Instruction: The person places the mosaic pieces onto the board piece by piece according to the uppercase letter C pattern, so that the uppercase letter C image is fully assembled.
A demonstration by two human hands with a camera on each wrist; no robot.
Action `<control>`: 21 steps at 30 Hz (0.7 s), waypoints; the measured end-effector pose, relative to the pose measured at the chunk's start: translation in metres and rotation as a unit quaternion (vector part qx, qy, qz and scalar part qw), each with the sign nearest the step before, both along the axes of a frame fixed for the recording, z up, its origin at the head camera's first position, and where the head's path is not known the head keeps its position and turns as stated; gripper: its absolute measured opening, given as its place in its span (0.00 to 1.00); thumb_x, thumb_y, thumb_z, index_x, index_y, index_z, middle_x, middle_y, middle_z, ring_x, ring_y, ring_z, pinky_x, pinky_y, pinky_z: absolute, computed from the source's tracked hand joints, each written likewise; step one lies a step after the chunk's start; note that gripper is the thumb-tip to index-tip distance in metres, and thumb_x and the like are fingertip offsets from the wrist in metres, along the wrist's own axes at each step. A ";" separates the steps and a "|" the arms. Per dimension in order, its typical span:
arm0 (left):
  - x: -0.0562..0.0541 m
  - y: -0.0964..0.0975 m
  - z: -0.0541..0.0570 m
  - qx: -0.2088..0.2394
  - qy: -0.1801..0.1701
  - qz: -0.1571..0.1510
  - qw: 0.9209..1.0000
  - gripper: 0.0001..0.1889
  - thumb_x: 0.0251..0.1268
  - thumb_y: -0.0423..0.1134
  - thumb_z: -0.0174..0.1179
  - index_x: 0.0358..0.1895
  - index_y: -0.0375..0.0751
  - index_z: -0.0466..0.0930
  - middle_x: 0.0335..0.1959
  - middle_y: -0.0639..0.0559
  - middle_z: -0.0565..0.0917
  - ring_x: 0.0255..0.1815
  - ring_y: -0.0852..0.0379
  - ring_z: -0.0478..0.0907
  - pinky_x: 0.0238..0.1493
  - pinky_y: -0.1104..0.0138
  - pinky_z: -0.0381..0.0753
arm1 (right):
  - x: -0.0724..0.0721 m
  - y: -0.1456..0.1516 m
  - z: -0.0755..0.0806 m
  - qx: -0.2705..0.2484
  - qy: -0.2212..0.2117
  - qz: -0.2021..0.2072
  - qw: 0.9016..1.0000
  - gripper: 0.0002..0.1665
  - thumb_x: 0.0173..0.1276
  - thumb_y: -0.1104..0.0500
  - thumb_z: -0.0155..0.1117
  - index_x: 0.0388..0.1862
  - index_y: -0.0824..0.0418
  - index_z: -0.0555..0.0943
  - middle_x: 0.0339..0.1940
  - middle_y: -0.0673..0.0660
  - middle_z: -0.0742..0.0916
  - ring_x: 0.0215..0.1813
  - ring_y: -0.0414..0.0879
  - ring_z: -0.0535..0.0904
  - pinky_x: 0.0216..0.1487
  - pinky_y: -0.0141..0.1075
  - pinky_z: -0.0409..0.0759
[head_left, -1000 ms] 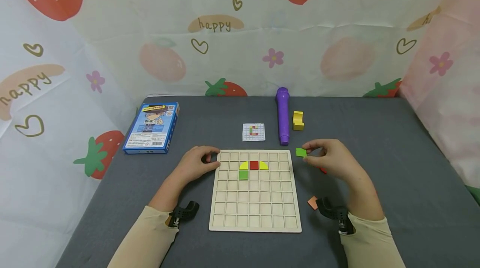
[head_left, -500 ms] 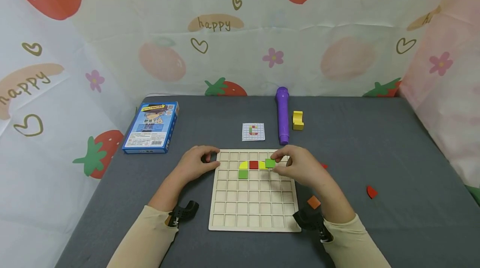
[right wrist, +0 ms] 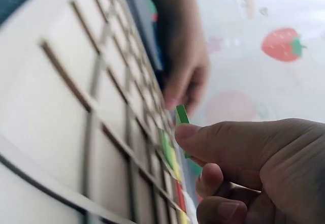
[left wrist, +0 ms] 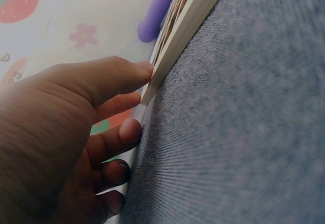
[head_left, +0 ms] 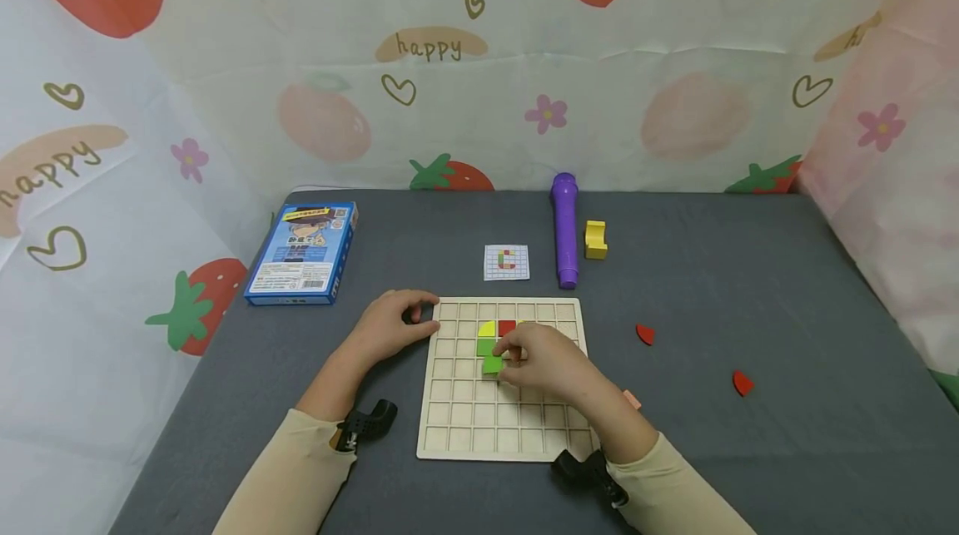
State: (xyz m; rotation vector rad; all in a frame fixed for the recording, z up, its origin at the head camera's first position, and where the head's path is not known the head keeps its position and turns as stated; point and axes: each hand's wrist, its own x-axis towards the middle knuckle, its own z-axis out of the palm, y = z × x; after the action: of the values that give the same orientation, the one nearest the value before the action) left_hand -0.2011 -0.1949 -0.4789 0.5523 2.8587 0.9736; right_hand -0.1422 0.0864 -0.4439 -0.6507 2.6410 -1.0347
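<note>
A pale wooden grid board [head_left: 464, 439] lies in front of me. My right hand [head_left: 550, 362] pinches a green square tile [head_left: 491, 365] between thumb and fingers, close over the board. In the right wrist view the held green tile [right wrist: 181, 114] stands tilted above the grid. Just beyond it, a second green square [head_left: 485, 347] sits in a cell, below a yellow quarter-round piece [head_left: 488, 328] and left-below a red square [head_left: 506, 327]. The right hand mostly covers another yellow piece. My left hand [head_left: 390, 325] grips the board's far left corner with thumb and index finger [left wrist: 119, 74].
Right of the board lie two red quarter-round pieces [head_left: 645, 334] and an orange tile [head_left: 632, 398], partly behind the right forearm. Beyond the board are a small pattern card [head_left: 505, 262], a purple tube [head_left: 565, 231] and a yellow block [head_left: 595, 240]. A blue box [head_left: 303, 256] lies at back left.
The right hand has carried the green tile leftward from beside the board, across its upper right, to below the placed green square. The left hand keeps its place at the corner.
</note>
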 end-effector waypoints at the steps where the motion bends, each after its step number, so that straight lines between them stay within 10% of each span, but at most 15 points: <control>1: 0.000 0.000 0.000 0.000 0.000 0.000 1.000 0.19 0.67 0.46 0.70 0.57 0.44 0.85 0.28 0.57 0.74 0.35 0.54 0.69 0.42 0.57 0.65 | 0.001 -0.002 -0.002 0.009 0.010 0.003 1.000 0.12 0.57 0.64 0.77 0.41 0.59 0.89 0.26 0.46 0.77 0.32 0.41 0.72 0.35 0.36 0.71; 21: 0.001 0.001 0.000 0.003 0.003 0.003 1.000 0.19 0.66 0.46 0.71 0.57 0.44 0.85 0.28 0.56 0.74 0.34 0.54 0.69 0.41 0.57 0.66 | 0.018 -0.020 -0.009 0.075 0.093 -0.059 0.991 0.02 0.62 0.58 0.78 0.34 0.51 0.94 0.37 0.46 0.91 0.41 0.44 0.86 0.32 0.38 0.80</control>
State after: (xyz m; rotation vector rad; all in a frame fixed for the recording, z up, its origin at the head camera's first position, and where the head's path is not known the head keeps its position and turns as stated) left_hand -0.2001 -0.1935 -0.4792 0.5486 2.8658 0.9834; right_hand -0.1241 0.0663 -0.4531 -0.5913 2.9150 -0.8311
